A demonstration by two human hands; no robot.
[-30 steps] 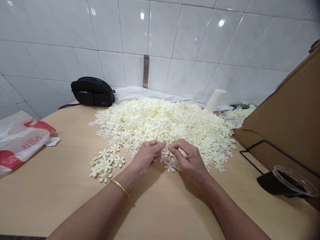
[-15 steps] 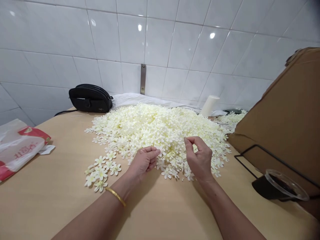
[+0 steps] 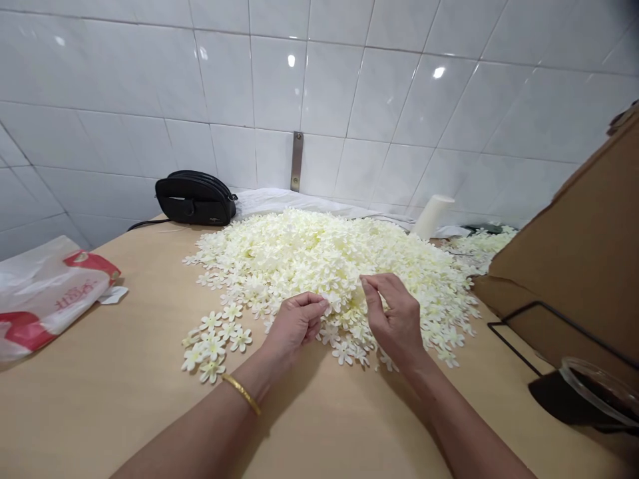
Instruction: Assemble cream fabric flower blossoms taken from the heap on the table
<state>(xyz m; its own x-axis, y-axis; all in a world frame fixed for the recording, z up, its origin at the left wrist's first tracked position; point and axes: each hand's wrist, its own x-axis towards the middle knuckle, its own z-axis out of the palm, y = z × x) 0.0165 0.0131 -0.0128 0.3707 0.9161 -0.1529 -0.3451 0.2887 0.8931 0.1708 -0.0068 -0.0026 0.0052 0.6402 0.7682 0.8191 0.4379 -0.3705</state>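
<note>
A large heap of pale cream artificial flowers (image 3: 309, 246) lies spread over the table in front of me. My left hand (image 3: 299, 322) is closed in a pinch at the heap's near edge, with a white flower (image 3: 335, 303) at its fingertips. To its right, my right hand (image 3: 394, 313) hovers over the front of the heap, thumb and index finger pressed together. Whatever that pinch holds, if anything, is too small to make out. A small separate group of flowers (image 3: 212, 346) lies left of my left hand, beyond the wrist with the gold bangle (image 3: 241, 393).
At the back left is a black pouch (image 3: 196, 198). A white and red plastic bag (image 3: 54, 293) lies at the left. On the right are a cardboard box (image 3: 574, 266), a black wire frame (image 3: 536, 305) and a dark drink cup (image 3: 564, 399). A white cylinder (image 3: 433, 216) leans behind the heap.
The view has shifted, so the table things appear farther right. My right hand has moved slightly left, nearer to my left hand. Both hands stay pinched.
</note>
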